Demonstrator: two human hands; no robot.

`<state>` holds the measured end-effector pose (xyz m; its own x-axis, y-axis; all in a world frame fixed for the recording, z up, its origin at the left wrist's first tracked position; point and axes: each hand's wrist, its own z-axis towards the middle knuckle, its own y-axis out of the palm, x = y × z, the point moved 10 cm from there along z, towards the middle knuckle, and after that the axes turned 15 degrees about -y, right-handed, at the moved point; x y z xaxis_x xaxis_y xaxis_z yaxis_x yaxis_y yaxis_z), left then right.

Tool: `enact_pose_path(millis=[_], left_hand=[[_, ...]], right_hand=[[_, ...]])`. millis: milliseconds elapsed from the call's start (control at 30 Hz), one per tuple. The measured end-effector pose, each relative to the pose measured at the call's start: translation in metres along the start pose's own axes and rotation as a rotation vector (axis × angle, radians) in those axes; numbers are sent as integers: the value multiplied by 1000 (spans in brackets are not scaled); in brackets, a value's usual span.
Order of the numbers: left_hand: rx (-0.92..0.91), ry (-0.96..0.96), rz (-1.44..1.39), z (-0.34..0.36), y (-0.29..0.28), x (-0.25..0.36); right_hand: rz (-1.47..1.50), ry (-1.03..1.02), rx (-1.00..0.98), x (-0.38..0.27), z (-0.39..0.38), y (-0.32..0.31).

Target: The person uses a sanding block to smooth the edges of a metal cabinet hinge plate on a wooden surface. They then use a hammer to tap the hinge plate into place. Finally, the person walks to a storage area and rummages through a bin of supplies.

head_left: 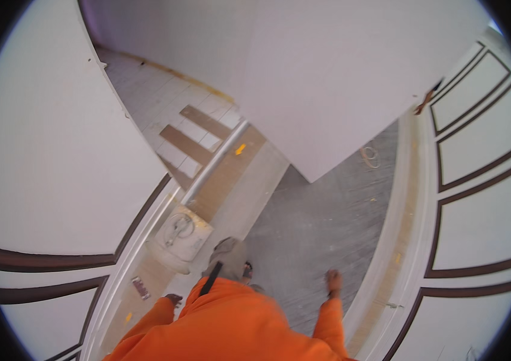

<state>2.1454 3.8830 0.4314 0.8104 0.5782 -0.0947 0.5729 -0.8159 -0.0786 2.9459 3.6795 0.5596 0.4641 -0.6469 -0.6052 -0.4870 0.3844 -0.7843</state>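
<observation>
My left hand point(174, 299) hangs at my left side, near the brown strip of floor along the left wall. Its fingers look loosely apart, with nothing visible in them. Over the grey floor point(312, 219), my right hand point(333, 280) is held out from my body. Its fingers are curled in and nothing shows in them. Neither hand touches anything I can see. Close to my left foot stands a pale, dusty square object point(184, 233) with a round coiled shape on top. Beside it lies a small reddish-brown packet point(141, 287).
White walls with dark-framed panels point(481, 174) run along both sides. Ahead, a white wall corner point(310, 174) juts out. Brown planks point(186, 149) lie in the opening at left, past a pale threshold point(216, 162). A pale cable loop point(370, 157) lies beyond the corner.
</observation>
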Motion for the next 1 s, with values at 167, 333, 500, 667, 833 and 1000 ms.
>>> enact_pose_path(millis=[167, 333, 500, 667, 833, 1000], left_hand=[[40, 46, -202, 4, 13, 89], [46, -42, -324, 12, -56, 249], [624, 437, -195, -10, -239, 507], [492, 598, -496, -144, -400, 670], [518, 522, -780, -136, -520, 694], [526, -19, -577, 1, -517, 655]], right_hand=[[257, -133, -8, -150, 225, -30], [430, -57, -152, -189, 335, 80], [-368, -813, -773, -136, 372, 204], [-121, 183, -978, -168, 395, 225], [-167, 140, -974, -267, 584, 295], [-493, -466, -744, -420, 888, 383]])
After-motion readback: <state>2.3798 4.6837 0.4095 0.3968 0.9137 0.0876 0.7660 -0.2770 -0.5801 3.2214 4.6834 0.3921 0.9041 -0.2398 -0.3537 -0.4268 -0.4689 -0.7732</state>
